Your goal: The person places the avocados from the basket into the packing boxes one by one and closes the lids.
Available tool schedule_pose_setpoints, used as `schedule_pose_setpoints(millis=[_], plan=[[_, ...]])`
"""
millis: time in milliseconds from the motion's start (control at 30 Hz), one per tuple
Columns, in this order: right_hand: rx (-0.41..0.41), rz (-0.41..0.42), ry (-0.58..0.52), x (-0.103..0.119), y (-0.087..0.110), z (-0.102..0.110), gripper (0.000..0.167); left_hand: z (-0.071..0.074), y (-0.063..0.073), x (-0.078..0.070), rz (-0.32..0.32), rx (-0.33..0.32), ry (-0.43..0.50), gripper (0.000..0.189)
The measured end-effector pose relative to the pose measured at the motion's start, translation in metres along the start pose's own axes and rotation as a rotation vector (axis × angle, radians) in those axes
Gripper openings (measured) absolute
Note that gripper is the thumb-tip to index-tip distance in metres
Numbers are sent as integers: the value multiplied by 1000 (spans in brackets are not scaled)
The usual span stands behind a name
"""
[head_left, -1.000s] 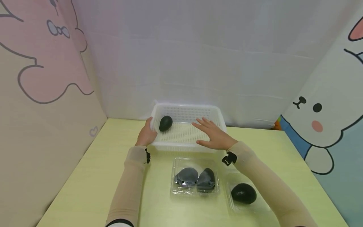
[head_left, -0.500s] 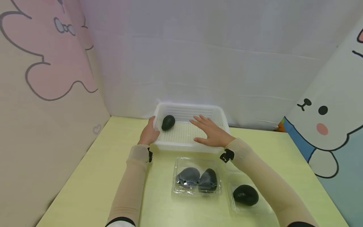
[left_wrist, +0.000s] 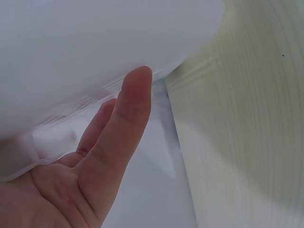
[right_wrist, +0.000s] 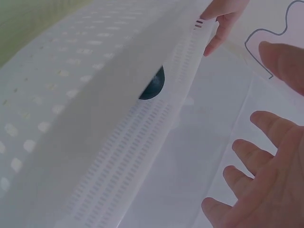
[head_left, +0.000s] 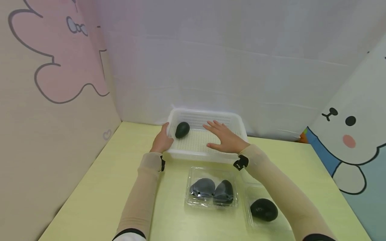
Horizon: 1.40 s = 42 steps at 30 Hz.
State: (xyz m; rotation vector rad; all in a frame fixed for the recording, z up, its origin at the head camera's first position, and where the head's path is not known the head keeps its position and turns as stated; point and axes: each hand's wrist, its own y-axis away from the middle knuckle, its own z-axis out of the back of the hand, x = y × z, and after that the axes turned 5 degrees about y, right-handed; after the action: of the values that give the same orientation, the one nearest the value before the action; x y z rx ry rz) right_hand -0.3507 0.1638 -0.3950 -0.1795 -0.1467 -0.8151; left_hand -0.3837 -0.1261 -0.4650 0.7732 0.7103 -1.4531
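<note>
My left hand point(head_left: 162, 140) grips the left end of a white perforated plastic basket point(head_left: 202, 156), its thumb over the rim; in the left wrist view its fingers point(left_wrist: 118, 123) run along the outer wall. A single dark green avocado point(head_left: 182, 130) lies in the basket's left part and shows partly in the right wrist view. Over the basket's right side, my right hand point(head_left: 226, 138) is spread with straight fingers and holds nothing. In front of the basket, a lidded clear clamshell box point(head_left: 211, 171) contains two avocados point(head_left: 202, 188). Another avocado point(head_left: 264, 210) lies in a clear box point(head_left: 249, 219) beside my right forearm.
The yellow table point(head_left: 102, 194) backs onto a white sheet point(head_left: 211, 67). Printed cartoon panels stand on both sides, a pink figure point(head_left: 72, 67) at left and a white one point(head_left: 349, 134) at right. Both forearms reach across the table.
The whole head view has shifted slightly, so everything sits a little further right. My left hand stays on the basket and my right hand stays spread over it; the avocados have not moved.
</note>
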Motion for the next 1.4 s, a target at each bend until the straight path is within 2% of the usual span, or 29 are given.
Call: schedule_pose_setpoints(millis=[567,967,1400], plan=[[30,-16,-4,-3,-6,3,76,-6,0,-3,10,11,17,78],[41,7,34,-5,-14,6,75,-4,5,-3,8,9,7,78],[46,1,22,-2,-26,13,74,-1,7,-3,7,7,12,78]])
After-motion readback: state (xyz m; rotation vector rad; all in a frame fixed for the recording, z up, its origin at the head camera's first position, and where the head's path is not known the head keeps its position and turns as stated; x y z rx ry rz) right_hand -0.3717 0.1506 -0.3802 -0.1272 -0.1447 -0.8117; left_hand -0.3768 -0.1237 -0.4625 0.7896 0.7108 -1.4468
